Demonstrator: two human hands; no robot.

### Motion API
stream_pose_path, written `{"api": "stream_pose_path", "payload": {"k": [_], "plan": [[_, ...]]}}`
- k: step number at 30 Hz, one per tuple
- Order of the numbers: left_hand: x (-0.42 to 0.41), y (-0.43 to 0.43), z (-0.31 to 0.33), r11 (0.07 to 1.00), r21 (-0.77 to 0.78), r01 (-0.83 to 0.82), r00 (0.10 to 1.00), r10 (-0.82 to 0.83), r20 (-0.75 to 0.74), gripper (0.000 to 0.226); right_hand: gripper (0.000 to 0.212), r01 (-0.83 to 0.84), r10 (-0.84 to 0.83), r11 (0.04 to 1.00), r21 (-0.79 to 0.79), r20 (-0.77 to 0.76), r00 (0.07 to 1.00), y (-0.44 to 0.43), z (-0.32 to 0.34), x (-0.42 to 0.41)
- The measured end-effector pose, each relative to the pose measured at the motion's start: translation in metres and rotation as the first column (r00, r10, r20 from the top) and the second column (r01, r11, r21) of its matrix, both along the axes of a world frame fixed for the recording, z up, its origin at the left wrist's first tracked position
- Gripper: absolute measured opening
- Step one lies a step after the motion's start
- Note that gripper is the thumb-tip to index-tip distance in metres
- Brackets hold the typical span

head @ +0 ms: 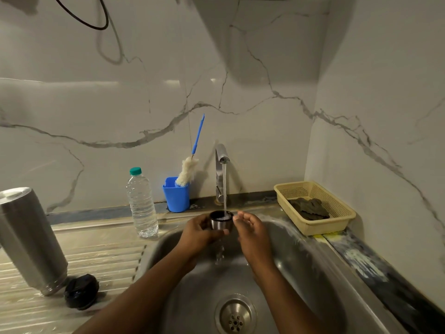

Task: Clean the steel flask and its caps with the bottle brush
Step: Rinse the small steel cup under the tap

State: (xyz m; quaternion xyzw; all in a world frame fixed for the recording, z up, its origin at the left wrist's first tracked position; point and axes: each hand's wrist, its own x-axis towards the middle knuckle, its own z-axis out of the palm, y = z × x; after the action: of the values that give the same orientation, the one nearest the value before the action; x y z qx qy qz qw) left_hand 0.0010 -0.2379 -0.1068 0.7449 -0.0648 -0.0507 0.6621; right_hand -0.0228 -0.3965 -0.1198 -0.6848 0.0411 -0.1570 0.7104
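Observation:
My left hand [199,233] grips a small steel cap [221,221], mouth up, under the stream running from the tap [221,162]. Water fills the cap and spills down into the sink [301,266]. Just right of the cap is my right hand [251,233], fingers relaxed, fingertips near its rim. The steel flask [27,237] stands upside down on the draining board at the left. A black inner cap [81,291] lies beside its mouth. The bottle brush [190,165], blue handle and white bristles, leans in a blue cup [177,196] behind the sink.
A plastic water bottle [142,203] with a green lid stands left of the blue cup. At the sink's right edge, a cream basket [315,208] holds a dark scrub pad. Marble wall closes in behind and at the right. The drain [236,317] is near the front.

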Motion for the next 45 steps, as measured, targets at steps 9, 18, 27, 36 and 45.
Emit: {"api": "stream_pose_path", "payload": {"k": [9, 18, 27, 36, 45], "plan": [[0.005, 0.001, 0.024, 0.987, -0.162, -0.003, 0.978, -0.030, -0.204, 0.043, 0.033, -0.047, 0.048, 0.999, 0.008, -0.040, 0.998, 0.003, 0.003, -0.006], [0.008, -0.008, 0.032, 0.995, -0.084, -0.046, 0.927, 0.011, -0.375, 0.062, 0.053, -0.190, 0.191, 0.982, 0.021, -0.083, 0.978, 0.005, 0.007, -0.010], [0.020, -0.008, 0.033, 0.993, 0.057, -0.100, 0.937, 0.113, -0.330, 0.036, 0.044, -0.247, 0.256, 0.965, 0.094, -0.112, 0.960, 0.008, 0.006, -0.010], [0.025, 0.019, 0.041, 0.949, 0.253, -0.187, 0.980, 0.198, -0.017, 0.016, 0.053, -0.200, 0.211, 0.972, 0.124, -0.086, 0.974, 0.006, 0.003, -0.007], [0.065, -0.013, 0.069, 0.959, 0.273, -0.081, 0.995, 0.094, -0.033, 0.041, 0.063, -0.187, 0.191, 0.980, 0.070, -0.069, 0.979, 0.003, -0.005, -0.002]]}}
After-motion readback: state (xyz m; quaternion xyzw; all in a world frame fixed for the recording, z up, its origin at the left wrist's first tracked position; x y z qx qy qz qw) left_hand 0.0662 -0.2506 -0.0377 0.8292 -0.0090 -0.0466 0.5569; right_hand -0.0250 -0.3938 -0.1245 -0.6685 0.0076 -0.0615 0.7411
